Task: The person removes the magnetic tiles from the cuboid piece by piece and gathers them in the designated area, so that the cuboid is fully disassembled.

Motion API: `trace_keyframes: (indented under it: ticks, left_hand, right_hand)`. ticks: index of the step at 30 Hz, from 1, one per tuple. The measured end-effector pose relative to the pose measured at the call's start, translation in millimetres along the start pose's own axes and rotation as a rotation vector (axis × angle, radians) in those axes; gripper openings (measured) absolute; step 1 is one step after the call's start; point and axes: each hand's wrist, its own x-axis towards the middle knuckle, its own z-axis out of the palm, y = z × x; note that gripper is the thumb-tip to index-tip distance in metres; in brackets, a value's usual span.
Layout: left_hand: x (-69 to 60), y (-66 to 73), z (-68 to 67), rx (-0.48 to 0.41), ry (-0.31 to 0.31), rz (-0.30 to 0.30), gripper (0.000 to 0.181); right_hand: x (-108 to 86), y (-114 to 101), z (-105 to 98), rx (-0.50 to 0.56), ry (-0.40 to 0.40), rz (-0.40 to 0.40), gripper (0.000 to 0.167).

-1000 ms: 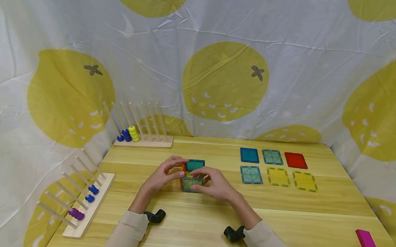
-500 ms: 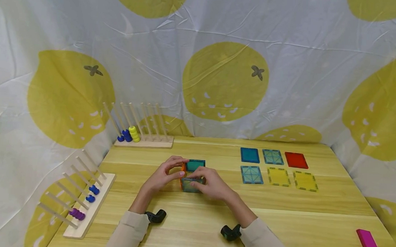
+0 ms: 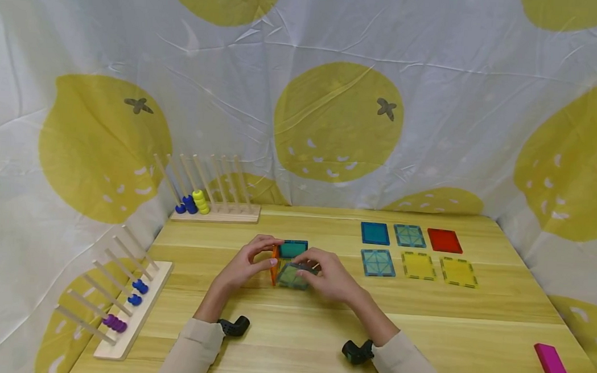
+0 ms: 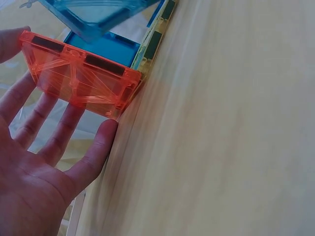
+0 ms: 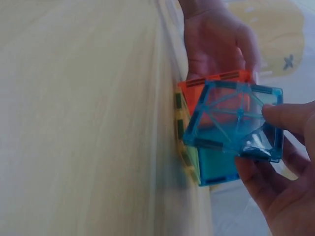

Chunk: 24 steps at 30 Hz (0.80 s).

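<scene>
My left hand point(image 3: 246, 264) steadies an upright orange magnetic tile point(image 4: 78, 73), thumb and fingers about its edges. The orange tile stands at the left side of a small yellow base tile point(image 5: 180, 123), with a dark teal tile point(image 3: 293, 249) upright at the far side. My right hand point(image 3: 331, 277) pinches a see-through light blue tile point(image 5: 231, 115) with a lattice pattern between thumb and fingers. This blue tile hangs tilted over the near side of the build, apart from the orange one. The fingers of my right hand partly cover it in the head view.
At the right lie several flat tiles: blue point(image 3: 375, 233), red point(image 3: 444, 240), yellow point(image 3: 419, 266) and lattice blue point(image 3: 378, 262). A magenta block point(image 3: 553, 364) lies near the right edge. Two wooden peg racks with beads stand at the back point(image 3: 217, 214) and left point(image 3: 134, 310).
The light blue tile has tipped out of its upright place at the near side of the build, in my right hand. My left hand and the orange tile have stayed put.
</scene>
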Motion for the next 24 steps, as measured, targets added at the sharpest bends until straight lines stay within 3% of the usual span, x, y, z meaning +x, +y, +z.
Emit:
trace_keyframes:
  ticks: [6,11,17,24]
  left_hand:
    - [-0.3,-3.2,-1.3,-0.086,-0.046,-0.013,0.066]
    - [0.3,-4.6,-1.9,-0.076,-0.052,-0.039,0.073]
    - [-0.3,-2.8,-3.3,-0.065,-0.027,-0.105,0.085]
    - [0.5,-0.4,-1.6,-0.082,-0.015,-0.166,0.084]
  right_hand:
    - [-10.5,-1.4,-17.2,0.056,0.048,0.023,0.032]
    - [-22.9,3.6,-34.6,0.070,0.083,0.007,0.044]
    - [-42.0,16.8,-53.7,0.149,0.102,0.099,0.038]
    - [-69.6,33.8,-75.9,0.134,0.208,0.152,0.035]
